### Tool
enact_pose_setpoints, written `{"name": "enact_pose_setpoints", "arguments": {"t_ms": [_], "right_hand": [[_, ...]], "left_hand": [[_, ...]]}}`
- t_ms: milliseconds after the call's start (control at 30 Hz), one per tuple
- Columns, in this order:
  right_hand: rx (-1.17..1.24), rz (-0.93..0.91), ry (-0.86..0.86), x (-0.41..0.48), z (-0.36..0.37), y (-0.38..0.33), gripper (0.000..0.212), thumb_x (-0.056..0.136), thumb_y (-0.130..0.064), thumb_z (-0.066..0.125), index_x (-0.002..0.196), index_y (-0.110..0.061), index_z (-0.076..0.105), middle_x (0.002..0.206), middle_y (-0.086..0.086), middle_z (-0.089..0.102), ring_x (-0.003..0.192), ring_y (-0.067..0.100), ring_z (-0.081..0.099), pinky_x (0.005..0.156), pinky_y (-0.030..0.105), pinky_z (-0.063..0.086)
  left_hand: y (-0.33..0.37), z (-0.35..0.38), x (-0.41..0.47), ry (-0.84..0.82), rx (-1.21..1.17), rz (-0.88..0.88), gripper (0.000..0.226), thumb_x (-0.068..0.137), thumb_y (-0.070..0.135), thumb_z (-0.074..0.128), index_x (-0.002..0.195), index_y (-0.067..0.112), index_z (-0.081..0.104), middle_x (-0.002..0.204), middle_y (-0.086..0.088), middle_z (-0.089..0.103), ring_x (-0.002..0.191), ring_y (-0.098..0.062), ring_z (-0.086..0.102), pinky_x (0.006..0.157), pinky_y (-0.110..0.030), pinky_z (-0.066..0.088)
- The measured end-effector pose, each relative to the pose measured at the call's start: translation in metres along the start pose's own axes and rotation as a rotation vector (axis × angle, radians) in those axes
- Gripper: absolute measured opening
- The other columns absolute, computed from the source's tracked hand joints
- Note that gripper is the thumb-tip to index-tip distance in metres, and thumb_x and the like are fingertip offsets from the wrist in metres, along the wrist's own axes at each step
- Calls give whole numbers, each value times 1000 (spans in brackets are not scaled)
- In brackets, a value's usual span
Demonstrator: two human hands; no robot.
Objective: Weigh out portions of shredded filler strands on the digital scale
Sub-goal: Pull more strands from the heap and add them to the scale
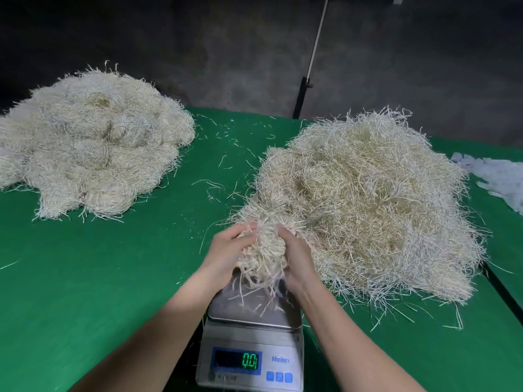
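Note:
A silver digital scale point(250, 339) stands at the near edge of the green table, its green display reading about 0.0. Above its steel pan, my left hand point(226, 250) and my right hand point(297, 256) grip a bunch of pale shredded filler strands point(264, 250) between them, fingers curled into it. The bunch's loose ends hang down over the pan. It still joins the big loose heap of strands point(376, 199) on the right.
A second heap of clumped strands point(90, 145) lies at the far left. Stray strands dot the green table cover point(99, 278). Pale plastic pieces point(501, 176) lie at the right edge. A dark gap point(503, 292) splits the table at right. A pole point(308, 69) stands behind.

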State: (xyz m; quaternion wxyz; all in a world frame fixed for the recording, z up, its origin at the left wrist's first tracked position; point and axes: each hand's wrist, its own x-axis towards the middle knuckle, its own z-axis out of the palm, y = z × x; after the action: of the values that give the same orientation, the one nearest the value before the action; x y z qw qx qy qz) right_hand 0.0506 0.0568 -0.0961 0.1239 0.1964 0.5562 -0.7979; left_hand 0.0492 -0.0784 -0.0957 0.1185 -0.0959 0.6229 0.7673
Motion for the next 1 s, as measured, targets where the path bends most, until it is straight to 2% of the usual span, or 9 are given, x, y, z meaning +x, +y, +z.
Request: {"name": "enact_pose_setpoints", "arguments": {"t_ms": [100, 233, 300, 467, 567, 633, 700, 800, 1000], "right_hand": [[-301, -33, 53, 4, -25, -1, 23, 83, -28, 67, 102, -16, 63, 109, 2, 67, 81, 9, 64, 72, 22, 45], [-631, -125, 113, 6, -52, 8, 70, 78, -23, 76, 136, -8, 39, 129, 2, 52, 102, 16, 56, 88, 29, 43], [-735, -199, 133, 7, -59, 14, 57, 79, -23, 76, 127, -16, 45, 116, -5, 52, 98, 10, 51, 84, 24, 39], [-798, -236, 174, 11, -68, 25, 47, 82, -25, 73, 121, -9, 51, 119, 5, 59, 108, 23, 56, 90, 32, 45], [-799, -231, 189, 10, -63, 32, 53, 84, -28, 71, 127, -7, 50, 122, 6, 58, 114, 29, 55, 97, 37, 45], [-839, -234, 178, 9, -58, 37, 52, 85, -30, 69, 127, -6, 51, 123, 7, 59, 116, 28, 54, 97, 36, 44], [-921, -243, 167, 9, -56, 40, 52, 86, -32, 67, 128, -5, 51, 124, 8, 59, 116, 27, 54, 95, 32, 43], [-1075, -231, 170, 5, -59, 33, 56, 86, -39, 65, 127, -4, 51, 125, 13, 58, 112, 28, 54, 97, 40, 44], [-997, -151, 8, -18, -84, -4, 77, 78, -25, 75, 143, -15, 35, 148, 4, 35, 124, 18, 41, 100, 33, 35]], "left_hand": [[-11, -7, 12, 63, 183, 3, 24, 88, 7, 63, 108, 19, 67, 140, -4, 49, 132, -20, 39, 113, -39, 21], [-29, -14, 14, 10, 403, 20, 41, 86, 24, 67, 125, 12, 59, 138, 0, 50, 121, -10, 43, 96, -25, 30], [-26, -20, 13, -2, 573, 63, 41, 83, 27, 71, 121, 18, 61, 127, 6, 56, 112, -7, 48, 92, -23, 33], [0, -50, 14, -156, 777, -8, 51, 78, 3, 70, 114, 38, 57, 110, 17, 55, 97, -1, 57, 92, -24, 38], [7, -52, 8, -136, 548, 99, 57, 82, -8, 55, 104, 43, 61, 114, 22, 61, 107, 0, 56, 97, -24, 40], [4, -44, 3, -164, 491, 154, 45, 87, 4, 57, 103, 45, 64, 113, 22, 64, 106, -1, 58, 95, -26, 44], [-8, -33, -1, -226, 719, 191, 30, 88, 23, 63, 108, 45, 63, 122, 21, 59, 109, -1, 54, 97, -27, 44], [-29, -27, 0, -164, 985, 292, 33, 88, 24, 65, 120, 27, 62, 134, 8, 53, 121, -4, 47, 105, -21, 30], [-19, -30, -9, 49, 826, 324, 31, 87, 23, 65, 115, 35, 62, 130, 15, 54, 126, -8, 44, 113, -46, 28]]}}
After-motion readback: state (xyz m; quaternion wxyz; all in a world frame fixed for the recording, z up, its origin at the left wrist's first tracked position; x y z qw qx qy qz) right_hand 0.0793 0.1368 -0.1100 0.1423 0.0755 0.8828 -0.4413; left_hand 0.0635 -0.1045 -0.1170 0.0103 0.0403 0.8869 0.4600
